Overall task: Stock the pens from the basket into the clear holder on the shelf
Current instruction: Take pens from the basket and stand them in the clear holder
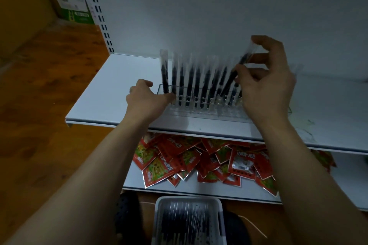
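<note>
Head view: right hand (266,79) pinches a tilted pen (231,77) over the holder (199,113) near the shelf (107,95) front edge. Left hand (147,95) grips the holder's left end. Straighten the pen before lowering it into a free slot.

Upper white metal shelf (111,93): a long clear acrylic holder (199,112) stands on it, with a row of black sleeved pens (188,85) upright in its slots, somewhat blurred. At its left end the left hand (147,95) grips it, thumb behind and curled fingers at the front wall. The right hand (266,85) pinches one black pen in a clear sleeve (232,77), top leaning right, lower end among the right-hand slots. Lower shelf: a heap of red foil snack sachets (179,157). Bottom edge: a white plastic basket (159,215) with more black pens (185,225) lying inside.
</note>
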### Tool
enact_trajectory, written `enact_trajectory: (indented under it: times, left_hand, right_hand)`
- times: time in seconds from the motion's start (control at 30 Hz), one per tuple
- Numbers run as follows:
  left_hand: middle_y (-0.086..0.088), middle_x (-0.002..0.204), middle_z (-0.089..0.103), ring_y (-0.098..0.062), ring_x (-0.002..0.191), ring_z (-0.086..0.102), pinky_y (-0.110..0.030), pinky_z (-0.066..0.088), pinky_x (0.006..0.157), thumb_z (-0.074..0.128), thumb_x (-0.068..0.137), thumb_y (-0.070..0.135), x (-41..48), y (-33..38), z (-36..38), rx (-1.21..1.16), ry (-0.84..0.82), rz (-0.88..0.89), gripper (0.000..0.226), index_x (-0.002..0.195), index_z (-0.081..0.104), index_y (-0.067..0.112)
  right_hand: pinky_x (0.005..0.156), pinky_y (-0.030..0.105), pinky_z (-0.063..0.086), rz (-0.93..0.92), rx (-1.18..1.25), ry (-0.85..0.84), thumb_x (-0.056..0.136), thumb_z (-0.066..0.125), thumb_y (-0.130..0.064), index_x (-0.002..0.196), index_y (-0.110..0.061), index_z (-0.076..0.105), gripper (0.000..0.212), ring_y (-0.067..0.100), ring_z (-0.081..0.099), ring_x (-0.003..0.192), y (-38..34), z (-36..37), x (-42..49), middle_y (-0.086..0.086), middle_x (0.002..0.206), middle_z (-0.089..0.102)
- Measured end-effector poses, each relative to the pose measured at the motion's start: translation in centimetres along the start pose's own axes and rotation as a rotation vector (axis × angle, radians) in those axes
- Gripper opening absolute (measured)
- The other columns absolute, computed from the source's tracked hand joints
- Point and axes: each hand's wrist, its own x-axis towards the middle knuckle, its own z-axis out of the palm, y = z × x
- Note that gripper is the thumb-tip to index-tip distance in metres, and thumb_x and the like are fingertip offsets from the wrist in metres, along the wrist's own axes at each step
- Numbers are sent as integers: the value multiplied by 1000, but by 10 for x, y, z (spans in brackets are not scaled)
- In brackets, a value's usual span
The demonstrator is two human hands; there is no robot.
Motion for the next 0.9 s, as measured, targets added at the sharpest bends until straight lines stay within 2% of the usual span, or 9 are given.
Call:
enact_trajectory:
  times: [0.1, 0.2, 0.3, 0.43, 0.53, 0.63, 0.77, 0.83, 0.9]
  left_hand:
    - [-10, 141, 43, -31, 128, 42, -48, 43, 101, 76, 76, 43, -1, 0, 1, 22, 12, 23, 76, 137, 40, 16]
    - [-12, 141, 42, -32, 129, 41, -47, 43, 102, 77, 76, 43, -7, 1, 0, 45, 29, 45, 77, 137, 40, 14]
    - [-12, 141, 42, -32, 130, 40, -49, 41, 103, 77, 76, 42, -23, 1, -3, 24, 61, 53, 76, 136, 41, 14]
    - [-11, 139, 42, -32, 130, 39, -52, 42, 102, 76, 78, 39, -59, -6, -11, -18, 68, 67, 72, 136, 41, 16]
    - [-7, 138, 44, -30, 127, 43, -52, 44, 100, 75, 78, 40, -89, -17, -17, -55, 74, 64, 69, 135, 41, 19]
    - [-5, 136, 47, -27, 126, 44, -51, 45, 99, 75, 78, 40, -114, -27, -22, -74, 61, 63, 66, 132, 43, 21]
    - [-5, 134, 47, -26, 123, 46, -47, 50, 95, 74, 81, 35, -130, -31, -24, -76, 24, 38, 61, 132, 43, 22]
    - [-3, 132, 50, -21, 113, 53, -37, 52, 85, 73, 83, 32, -132, -30, -25, -122, -25, 14, 62, 135, 41, 22]
    - [-2, 129, 52, -17, 103, 55, -27, 48, 72, 72, 85, 30, -135, -26, -26, -158, -69, 18, 62, 137, 40, 21]
  right_hand:
    - [73, 13, 52, -54, -120, -94, 90, 61, -9, 126, -28, 54, 41, 6, 60, 82, 10, -1, -2, -7, 103, 58]
    - [74, 5, 41, -60, -278, -252, 92, 53, -3, 143, -33, 40, 60, -1, 51, 82, 17, 0, -10, -1, 110, 51]
    - [75, 18, 45, -3, -300, -339, 93, 48, -3, 148, -45, 23, 73, 5, 53, 80, 11, -11, -20, -1, 102, 56]
    - [62, 41, 53, -12, -445, -567, 95, 46, -8, 144, -59, -4, 86, 27, 59, 66, -5, -21, -33, 11, 84, 60]
    - [58, 46, 53, -4, -449, -576, 96, 44, -8, 143, -61, -9, 88, 35, 58, 62, -10, -20, -34, 19, 78, 61]
    - [64, 48, 54, 47, -351, -514, 95, 44, -7, 142, -63, -4, 87, 39, 59, 68, -7, -23, -34, 24, 78, 60]
    - [68, 32, 54, 81, -279, -487, 95, 45, -8, 145, -59, 8, 81, 33, 62, 76, -6, -28, -30, 19, 83, 63]
    - [62, 15, 48, 99, -239, -512, 93, 47, -8, 145, -59, 10, 82, 30, 62, 78, -8, -28, -29, 20, 85, 63]
    - [59, 11, 46, 116, -224, -522, 92, 48, -7, 145, -58, 10, 83, 32, 62, 78, -9, -29, -27, 22, 86, 63]
